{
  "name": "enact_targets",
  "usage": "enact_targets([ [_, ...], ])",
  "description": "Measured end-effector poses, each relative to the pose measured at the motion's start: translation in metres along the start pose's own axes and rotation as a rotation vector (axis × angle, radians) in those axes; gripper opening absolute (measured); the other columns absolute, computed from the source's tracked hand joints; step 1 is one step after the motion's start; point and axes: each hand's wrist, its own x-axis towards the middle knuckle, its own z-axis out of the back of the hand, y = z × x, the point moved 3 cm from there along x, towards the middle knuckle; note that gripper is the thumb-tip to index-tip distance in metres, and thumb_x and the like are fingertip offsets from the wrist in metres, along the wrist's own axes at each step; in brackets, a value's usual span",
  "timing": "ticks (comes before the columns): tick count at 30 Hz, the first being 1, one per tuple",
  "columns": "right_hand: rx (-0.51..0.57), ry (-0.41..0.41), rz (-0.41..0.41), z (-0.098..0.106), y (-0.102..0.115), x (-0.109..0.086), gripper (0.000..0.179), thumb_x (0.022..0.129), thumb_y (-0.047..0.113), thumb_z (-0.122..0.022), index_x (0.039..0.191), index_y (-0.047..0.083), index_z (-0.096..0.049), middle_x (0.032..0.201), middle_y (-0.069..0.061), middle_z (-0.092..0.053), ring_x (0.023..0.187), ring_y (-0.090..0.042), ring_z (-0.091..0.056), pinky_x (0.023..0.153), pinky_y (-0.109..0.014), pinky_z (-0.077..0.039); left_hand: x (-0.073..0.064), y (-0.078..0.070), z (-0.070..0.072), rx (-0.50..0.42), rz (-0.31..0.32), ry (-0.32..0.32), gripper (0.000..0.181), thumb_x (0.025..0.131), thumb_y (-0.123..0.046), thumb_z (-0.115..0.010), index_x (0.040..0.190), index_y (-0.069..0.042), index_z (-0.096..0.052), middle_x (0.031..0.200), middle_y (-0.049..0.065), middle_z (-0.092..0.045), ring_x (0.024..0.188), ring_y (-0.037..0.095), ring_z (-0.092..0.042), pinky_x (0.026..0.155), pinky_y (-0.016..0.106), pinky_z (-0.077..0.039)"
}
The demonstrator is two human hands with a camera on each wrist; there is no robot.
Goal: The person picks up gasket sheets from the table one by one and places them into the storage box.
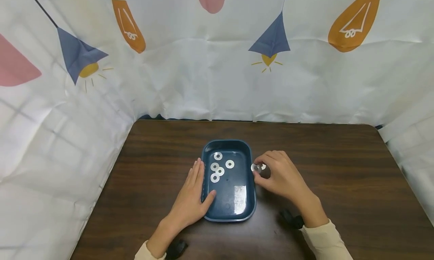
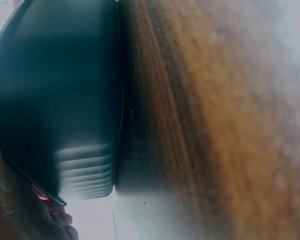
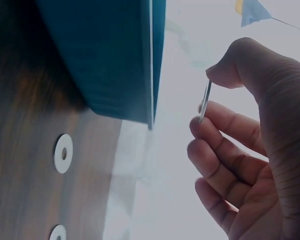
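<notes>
A blue tray (image 1: 228, 213) lies on the table with several flat metal washers (image 1: 229, 164) in its far half. Along the tray's left rim rests my left hand (image 1: 190, 201), its fingers straight and its thumb reaching over the near part of that side. Just beyond the right rim, my right hand (image 1: 283, 175) pinches one washer (image 3: 206, 100) between thumb and fingertips, held edge-on in the right wrist view. Two more washers lie on the table below that hand; one washer (image 3: 63, 153) shows whole and the other washer (image 3: 58, 233) is cut by the frame edge.
The dark wooden table (image 1: 162, 150) stretches to both sides of the tray. A white curtain (image 1: 183, 86) printed with lamps and bulbs hangs behind its far edge and along the sides. A dark wrist device (image 1: 291, 218) sits under the right wrist.
</notes>
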Motion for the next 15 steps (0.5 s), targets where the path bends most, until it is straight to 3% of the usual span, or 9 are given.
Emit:
enact_targets([
  [7,-0.026,0.050,0.033,-0.002,0.009,0.012,0.019,0.081,0.025,-0.085,0.097,0.014,-0.078,0.093,0.003,-0.075,0.086,-0.017,-0.066,0.098,-0.044,-0.055,0.000,0.001,-0.001,0.009,-0.002,0.003,0.095,0.101,-0.040,-0.064,0.170,-0.004,-0.010,0.181,0.014,-0.006,0.166,0.038,-0.019,0.132,0.059,-0.026],
  [15,-0.011,0.117,0.014,-0.006,0.013,0.025,0.021,0.084,0.030,-0.084,0.100,0.016,-0.079,0.093,0.005,-0.074,0.091,-0.015,-0.065,0.098,-0.043,-0.056,0.000,0.001,0.000,0.010,0.003,0.007,0.094,0.101,-0.041,-0.063,0.170,-0.003,-0.011,0.180,0.016,-0.008,0.166,0.037,-0.018,0.132,0.059,-0.026],
])
